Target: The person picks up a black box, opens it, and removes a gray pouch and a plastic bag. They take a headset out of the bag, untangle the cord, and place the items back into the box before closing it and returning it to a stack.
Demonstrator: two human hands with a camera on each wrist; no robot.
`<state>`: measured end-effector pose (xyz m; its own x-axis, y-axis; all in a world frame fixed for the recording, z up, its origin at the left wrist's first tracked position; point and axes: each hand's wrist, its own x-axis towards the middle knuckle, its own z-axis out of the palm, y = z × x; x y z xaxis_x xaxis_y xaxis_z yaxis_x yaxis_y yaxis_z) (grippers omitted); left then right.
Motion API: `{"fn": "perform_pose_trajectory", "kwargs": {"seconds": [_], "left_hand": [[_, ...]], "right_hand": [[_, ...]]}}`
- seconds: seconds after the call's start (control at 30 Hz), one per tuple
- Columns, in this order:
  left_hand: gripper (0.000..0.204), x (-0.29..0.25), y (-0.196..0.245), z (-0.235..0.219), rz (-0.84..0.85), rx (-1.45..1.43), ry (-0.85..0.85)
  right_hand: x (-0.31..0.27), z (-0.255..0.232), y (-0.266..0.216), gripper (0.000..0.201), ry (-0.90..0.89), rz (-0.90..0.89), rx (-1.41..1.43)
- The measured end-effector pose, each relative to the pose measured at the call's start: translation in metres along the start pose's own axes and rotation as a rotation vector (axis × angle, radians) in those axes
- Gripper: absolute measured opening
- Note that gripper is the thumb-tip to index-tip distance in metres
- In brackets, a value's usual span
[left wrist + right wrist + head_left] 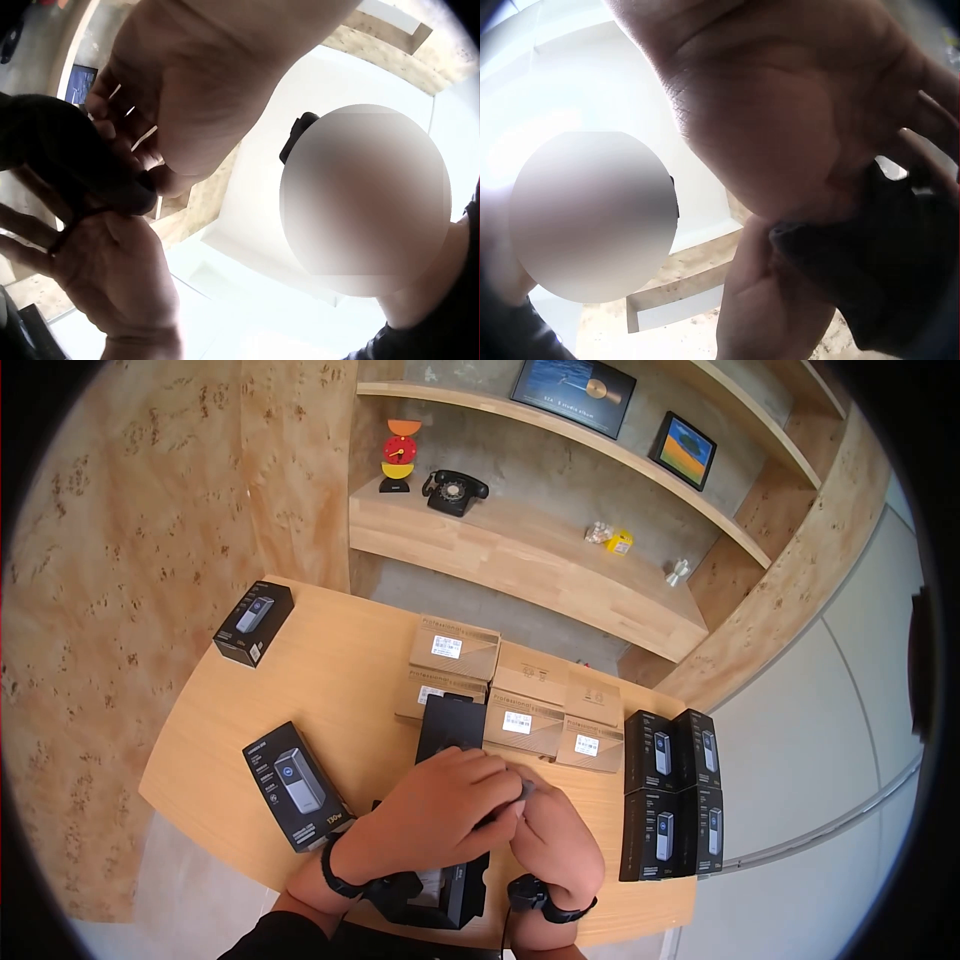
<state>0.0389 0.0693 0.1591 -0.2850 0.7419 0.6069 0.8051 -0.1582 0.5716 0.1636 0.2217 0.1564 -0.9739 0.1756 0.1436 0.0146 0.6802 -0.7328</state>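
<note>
Both hands meet over the near middle of the table. My left hand (445, 800) comes in from the left with its fingers curled on a dark pouch-like item (67, 150) that has a thin cord (75, 223). From the other side my right hand (555, 825) holds the same item, which looks large and dark in the right wrist view (885, 262). In the head view the hands hide most of it. Below them lies an opened black box (465, 895), and a black box part (450, 725) stands just beyond the fingers.
A black power bank box (295, 785) lies left of the hands, another (253, 622) at the far left corner. Brown cartons (525, 725) are stacked at the back middle. Several black boxes (672, 795) stand along the right edge. Behind is a shelf (530, 570) with a telephone (455, 492).
</note>
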Motion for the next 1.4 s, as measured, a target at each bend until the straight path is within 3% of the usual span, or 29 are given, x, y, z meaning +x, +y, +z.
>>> {"fn": "perform_pose_trajectory", "kwargs": {"seconds": [0.07, 0.17, 0.27, 0.37, 0.47, 0.5, 0.6, 0.7, 0.9, 1.0, 1.1, 1.2, 1.4], "left_hand": [[0.015, -0.001, 0.005, -0.003, 0.03, 0.0, -0.015], [0.013, -0.003, 0.004, -0.012, 0.001, -0.032, -0.112], [0.013, -0.003, -0.003, -0.018, -0.038, -0.096, -0.127], [0.026, -0.005, -0.012, -0.027, -0.339, -0.237, 0.069], [0.044, -0.007, -0.031, -0.02, -0.474, -0.025, 0.306], [0.052, -0.011, -0.044, -0.016, -0.45, 0.07, 0.318], [0.049, -0.009, -0.044, -0.01, -0.588, -0.421, 0.262], [0.046, -0.004, -0.045, -0.02, -0.651, -0.82, 0.11], [0.038, -0.004, -0.045, -0.022, -0.468, -0.823, 0.275], [0.033, 0.0, -0.035, -0.022, -0.456, -0.744, 0.379], [0.026, 0.006, -0.026, -0.017, -0.432, -0.804, 0.531], [0.022, -0.002, -0.031, -0.013, -0.294, -0.811, 0.542], [0.024, -0.005, -0.018, -0.008, -0.219, -0.68, 0.511]], "right_hand": [[0.001, -0.004, 0.001, 0.024, -0.099, 0.047, 0.039], [0.001, -0.004, 0.003, 0.024, -0.067, 0.205, 0.21], [0.006, 0.008, 0.007, 0.023, 0.161, 0.137, 0.26], [0.017, 0.005, -0.014, 0.024, 0.358, 0.068, 0.363], [0.009, 0.006, -0.001, 0.024, 0.528, -0.084, 0.324], [0.005, 0.005, 0.001, 0.029, 0.538, -0.03, 0.344], [-0.004, -0.001, -0.002, 0.039, 0.524, 0.027, 0.342], [0.001, 0.003, -0.012, 0.039, 0.559, -0.039, 0.398], [0.007, 0.003, -0.003, 0.035, 0.565, -0.128, 0.244], [0.01, 0.005, -0.006, 0.043, 0.491, -0.032, 0.301], [0.011, 0.009, -0.001, 0.041, 0.41, -0.079, 0.358], [0.014, 0.003, -0.001, 0.039, 0.32, -0.16, 0.188], [0.015, 0.011, -0.013, 0.038, 0.465, -0.056, 0.207]]}}
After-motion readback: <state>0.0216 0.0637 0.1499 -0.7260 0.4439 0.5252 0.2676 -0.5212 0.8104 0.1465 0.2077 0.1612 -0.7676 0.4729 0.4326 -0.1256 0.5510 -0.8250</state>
